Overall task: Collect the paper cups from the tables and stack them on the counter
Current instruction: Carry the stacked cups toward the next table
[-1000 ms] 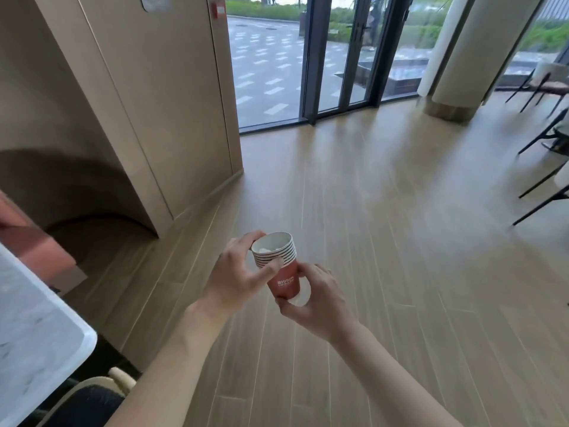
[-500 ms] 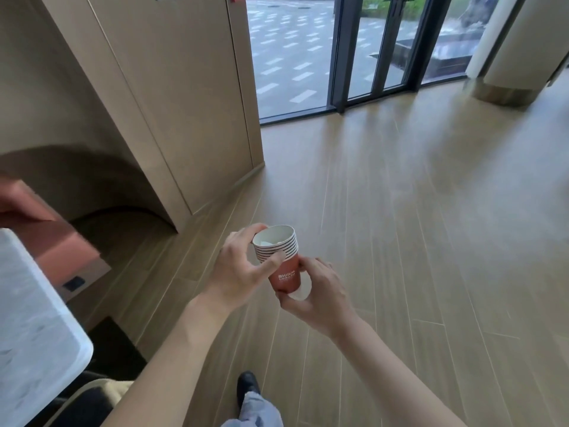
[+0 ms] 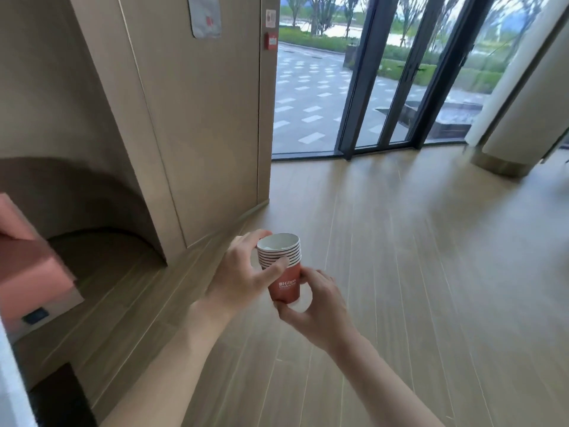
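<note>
Since earlier, view lifted; stack of cups (image 3: 282, 272) stayed mid-frame, left hand (image 3: 243, 274) pinching rims, right hand (image 3: 320, 306) gripping base. Better kept upright.

open floor (image 3: 400, 272) ahead, wall (image 3: 200, 134) left

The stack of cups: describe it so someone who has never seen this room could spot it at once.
Look low in the middle of the head view, above the pale wood plank floor and right of the beige wall panel. Both hands meet there: the left hand pinches the rims, the right hand cradles the base. Between them is the stack of cups, red with white lettering and nested white rims, the only cups visible.
</note>
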